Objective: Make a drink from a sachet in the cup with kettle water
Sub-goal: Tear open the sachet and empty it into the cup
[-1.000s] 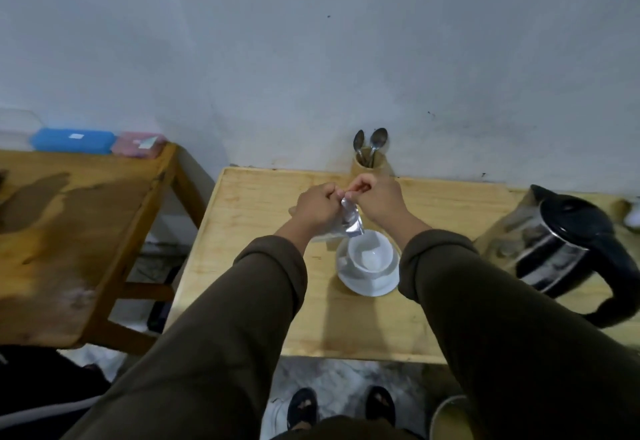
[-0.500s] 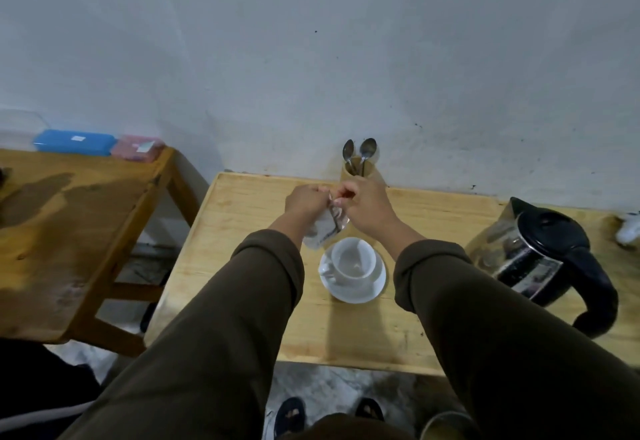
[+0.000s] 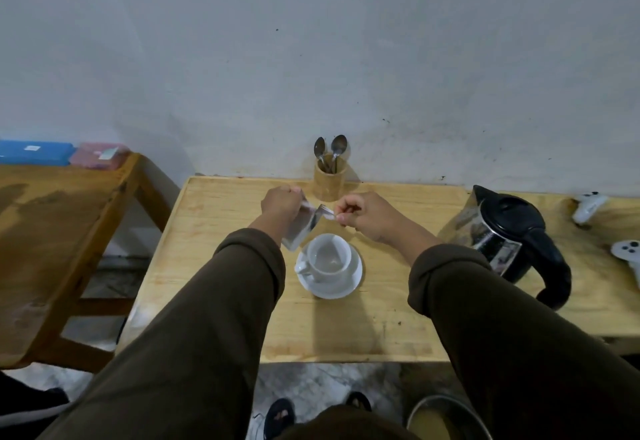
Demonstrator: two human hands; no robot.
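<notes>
A white cup (image 3: 327, 259) stands on a white saucer (image 3: 349, 285) in the middle of the light wooden table (image 3: 221, 266); the cup looks empty. Just behind and left of the cup, my left hand (image 3: 280, 202) grips the top of a silvery sachet (image 3: 300, 228) that hangs down toward the cup's rim. My right hand (image 3: 363, 214) pinches a torn strip (image 3: 325, 212) at the sachet's top corner, pulled out to the right. A kettle (image 3: 502, 239) with a glass body and a black lid and handle stands to the right of the cup.
A wooden holder (image 3: 329, 180) with two spoons (image 3: 330, 150) stands at the wall behind my hands. Two white game controllers (image 3: 588, 206) lie at the far right. A darker wooden table (image 3: 52, 232) with blue and pink boxes stands left. A metal bin (image 3: 446, 419) sits on the floor.
My hands have moved apart: the right hand has pulled the sachet's top strip away to the right while the left keeps the sachet. The camera view has tilted and shifted a little.
</notes>
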